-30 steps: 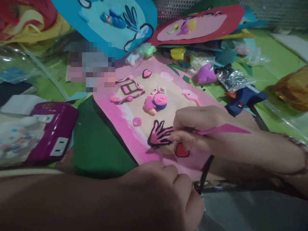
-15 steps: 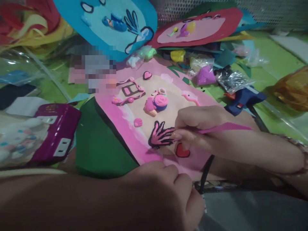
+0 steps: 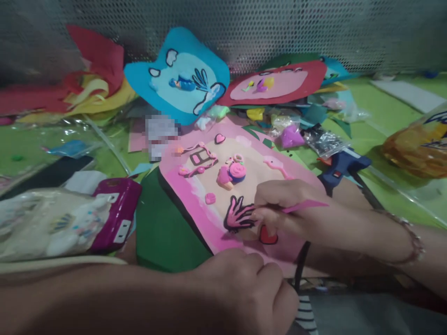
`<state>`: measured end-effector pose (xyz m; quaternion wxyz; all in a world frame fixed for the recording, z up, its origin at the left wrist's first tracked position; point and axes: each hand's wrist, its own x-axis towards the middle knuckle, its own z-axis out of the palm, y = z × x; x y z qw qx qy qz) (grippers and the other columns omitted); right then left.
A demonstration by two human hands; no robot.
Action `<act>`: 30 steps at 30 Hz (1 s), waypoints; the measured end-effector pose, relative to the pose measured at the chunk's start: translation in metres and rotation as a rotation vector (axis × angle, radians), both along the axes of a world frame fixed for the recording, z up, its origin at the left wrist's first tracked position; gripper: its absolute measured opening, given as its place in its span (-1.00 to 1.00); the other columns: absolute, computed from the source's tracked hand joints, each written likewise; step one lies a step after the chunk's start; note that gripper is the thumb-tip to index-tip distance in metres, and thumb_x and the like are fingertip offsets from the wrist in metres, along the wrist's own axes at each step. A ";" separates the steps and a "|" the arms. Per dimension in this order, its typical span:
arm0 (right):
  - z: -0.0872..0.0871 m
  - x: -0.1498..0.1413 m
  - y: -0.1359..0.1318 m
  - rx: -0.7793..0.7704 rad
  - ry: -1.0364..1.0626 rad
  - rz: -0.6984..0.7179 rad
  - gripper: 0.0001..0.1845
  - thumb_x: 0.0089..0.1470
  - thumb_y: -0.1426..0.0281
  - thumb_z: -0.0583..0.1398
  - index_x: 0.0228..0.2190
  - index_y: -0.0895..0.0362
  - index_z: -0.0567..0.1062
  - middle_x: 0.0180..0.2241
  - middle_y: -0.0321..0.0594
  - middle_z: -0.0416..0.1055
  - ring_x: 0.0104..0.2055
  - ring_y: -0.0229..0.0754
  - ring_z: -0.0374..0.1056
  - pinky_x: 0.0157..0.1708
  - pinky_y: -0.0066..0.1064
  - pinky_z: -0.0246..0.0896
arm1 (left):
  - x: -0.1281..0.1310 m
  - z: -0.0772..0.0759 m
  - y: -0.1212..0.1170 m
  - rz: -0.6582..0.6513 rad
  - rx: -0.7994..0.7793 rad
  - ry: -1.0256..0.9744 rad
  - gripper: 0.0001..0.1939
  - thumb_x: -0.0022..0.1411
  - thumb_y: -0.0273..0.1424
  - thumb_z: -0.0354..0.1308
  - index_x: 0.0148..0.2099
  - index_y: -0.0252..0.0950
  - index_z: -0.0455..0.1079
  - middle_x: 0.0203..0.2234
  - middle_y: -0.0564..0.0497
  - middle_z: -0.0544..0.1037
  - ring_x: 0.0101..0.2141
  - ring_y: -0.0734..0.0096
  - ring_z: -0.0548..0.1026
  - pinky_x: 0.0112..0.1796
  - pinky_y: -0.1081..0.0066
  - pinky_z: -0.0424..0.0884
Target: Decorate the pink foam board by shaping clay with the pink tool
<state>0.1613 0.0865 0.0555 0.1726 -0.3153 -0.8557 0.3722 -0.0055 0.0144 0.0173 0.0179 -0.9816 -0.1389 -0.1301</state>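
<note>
My right hand (image 3: 286,204) pinches a pink clay modelling tool (image 3: 307,204), with the pointed flat end sticking out behind the fingers. Its fingertips are at a pink coral shape (image 3: 239,216) with a black outline, just above a red heart (image 3: 268,235). These sit on a pink paper cutout (image 3: 195,209) with a beige middle, decorated with a clay snail-like figure (image 3: 233,172), a small pink heart and a wavy frame. My left hand (image 3: 247,288) is curled closed at the cutout's lower edge; its fingertips and anything inside them are hidden.
Behind stand a blue cutout (image 3: 157,79) and a red cutout (image 3: 240,93). Small bags of clay (image 3: 291,135) and a dark blue glue gun (image 3: 344,167) lie to the right. A purple-and-cream pouch (image 3: 115,200) and green paper (image 3: 164,228) lie left.
The view has tilted up and shows more of the mesh panel behind. Both hands keep about the same places on the pink cutout, the right one still at the coral shape.
</note>
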 end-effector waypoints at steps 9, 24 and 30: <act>-0.006 0.005 0.002 0.137 -0.017 0.016 -0.71 0.21 0.42 0.06 -0.55 0.18 0.31 -0.59 -0.34 0.26 -0.54 -0.39 0.14 -0.56 -0.57 0.00 | -0.001 0.002 0.006 0.000 0.057 -0.110 -0.84 0.16 -0.58 -0.09 -0.43 -0.28 0.18 -0.59 0.09 0.25 -0.66 0.42 0.23 -0.70 0.39 0.18; 0.006 0.018 0.009 0.306 0.076 0.027 -0.64 0.31 0.24 -0.11 -0.32 0.17 0.35 -0.38 -0.17 0.35 -0.34 -0.26 0.29 -0.36 -0.45 0.20 | 0.001 -0.014 0.007 -0.004 0.117 -0.104 -0.84 0.13 -0.43 0.13 -0.40 -0.27 0.17 -0.60 0.14 0.25 -0.65 0.46 0.26 -0.71 0.40 0.07; 0.025 -0.009 0.045 0.535 -0.376 0.146 -0.56 0.25 0.50 -0.03 0.15 0.09 0.24 -0.16 -0.05 0.41 -0.16 -0.15 0.37 -0.26 -0.35 0.27 | 0.003 -0.014 0.004 0.040 0.119 -0.132 -0.80 0.24 -0.28 0.12 -0.33 -0.27 0.21 -0.54 0.11 0.26 -0.58 0.44 0.33 -0.72 0.40 0.01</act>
